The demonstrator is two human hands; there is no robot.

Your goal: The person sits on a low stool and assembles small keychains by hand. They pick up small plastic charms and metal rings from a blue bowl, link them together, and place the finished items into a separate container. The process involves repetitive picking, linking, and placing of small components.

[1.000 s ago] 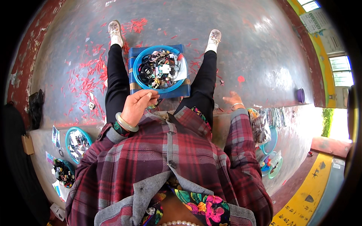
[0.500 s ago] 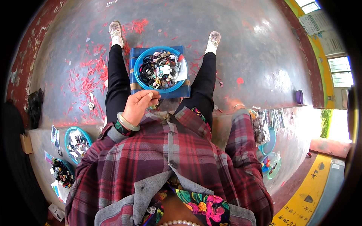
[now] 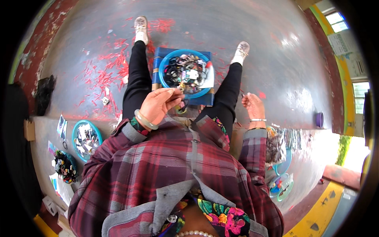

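A blue round basin piled with hair ties, mostly dark with small charms, rests on a blue box between my legs. At the basin's near rim, my left hand has thumb and fingers pinched together. A small looped hair tie hangs by its fingertips, partly hidden by the hand. Off to the right, beyond my right thigh, my right hand is raised with its fingers closed in a pinch. A tiny dark thing seems to show at its tips, too small to name.
To my left stand a blue basin of small packed pieces and a heap of dark hair ties. On my right lie clear plastic bags beside another blue basin. Red scraps litter the floor; a purple container stands further right.
My right hand has risen away from beside the plastic bags and now shows its closed fingers. The left hand stays at the basin's rim. The whole view has shifted a little.
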